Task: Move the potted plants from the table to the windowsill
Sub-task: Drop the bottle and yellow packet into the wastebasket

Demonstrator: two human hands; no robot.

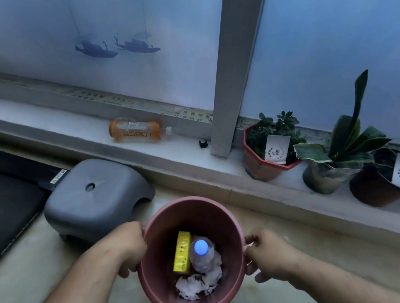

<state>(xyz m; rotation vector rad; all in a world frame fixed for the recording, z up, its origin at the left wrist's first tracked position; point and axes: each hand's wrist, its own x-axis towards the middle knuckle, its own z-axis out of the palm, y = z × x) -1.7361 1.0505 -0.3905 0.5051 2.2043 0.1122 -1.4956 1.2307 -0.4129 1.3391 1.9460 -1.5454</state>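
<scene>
While each hand, left hand [130,249] and right hand [266,256], grips one pink bucket [199,214]; three potted plants [266,150] line the windowsill [71,128].

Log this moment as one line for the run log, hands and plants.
hands: left hand and right hand grip pink bucket of trash | sill: three potted plants right, orange bottle lying | table: not in view

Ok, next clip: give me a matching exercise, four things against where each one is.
Things:
1. orange bottle
2. yellow box
3. red pot
4. grey stool

Places:
A. on the floor, left of the bucket
B. lying on the windowsill, left of the window post
C. inside the pink bucket
D. upright on the windowsill, right of the post

Pairs: 1-B, 2-C, 3-D, 4-A
</scene>
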